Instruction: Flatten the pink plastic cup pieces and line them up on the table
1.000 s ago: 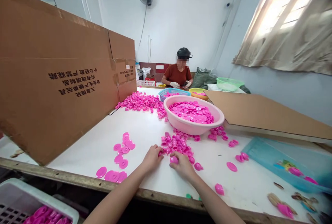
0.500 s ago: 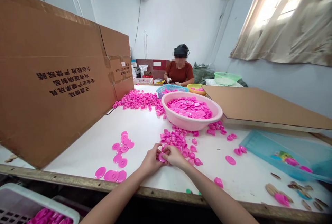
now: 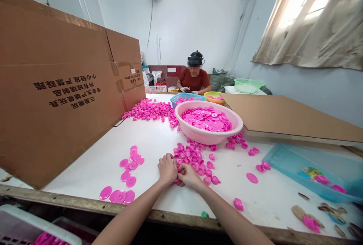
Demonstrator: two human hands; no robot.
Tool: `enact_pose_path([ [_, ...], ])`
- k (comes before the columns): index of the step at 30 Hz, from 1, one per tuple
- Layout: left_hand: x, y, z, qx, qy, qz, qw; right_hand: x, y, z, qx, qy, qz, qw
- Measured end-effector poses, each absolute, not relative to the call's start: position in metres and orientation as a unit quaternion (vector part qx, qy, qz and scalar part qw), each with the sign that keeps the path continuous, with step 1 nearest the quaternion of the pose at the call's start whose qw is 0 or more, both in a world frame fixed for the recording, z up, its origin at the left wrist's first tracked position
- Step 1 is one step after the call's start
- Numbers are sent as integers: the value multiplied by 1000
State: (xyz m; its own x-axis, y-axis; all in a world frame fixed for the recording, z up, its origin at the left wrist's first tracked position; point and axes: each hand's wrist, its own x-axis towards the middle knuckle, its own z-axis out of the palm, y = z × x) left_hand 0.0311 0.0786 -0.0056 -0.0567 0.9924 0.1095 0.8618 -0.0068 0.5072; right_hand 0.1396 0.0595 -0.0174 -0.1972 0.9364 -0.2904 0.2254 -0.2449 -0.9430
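My left hand (image 3: 168,170) is at the near edge of a pile of small pink toy cups (image 3: 193,158), back of the hand up. Its fingers curl down, and what they grip is hidden. Against it, my right hand (image 3: 188,175) is closed, thumb and fingers pinching a pink disc like a toy saucer (image 3: 176,181), of which only a sliver shows. More pink saucers (image 3: 131,181) lie loose on the white table (image 3: 85,177) to the left. A single saucer (image 3: 252,177) lies to the right.
A pink basin (image 3: 210,136) full of saucers stands behind the cups. A large cardboard box (image 3: 62,86) borders the left side, with a cardboard sheet (image 3: 289,118) and a blue translucent tray (image 3: 283,162) at right. Across the table sits a person (image 3: 194,78).
My left hand has turned over, back up, and shifted slightly up and left toward the cups. My right hand has dropped slightly. The saucer between them is now mostly hidden.
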Motion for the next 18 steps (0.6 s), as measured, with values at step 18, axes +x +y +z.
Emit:
enact_pose_path([
  [18,38,49,-13,708,655,222,140,154,52,-2,-541,-587,591,118],
])
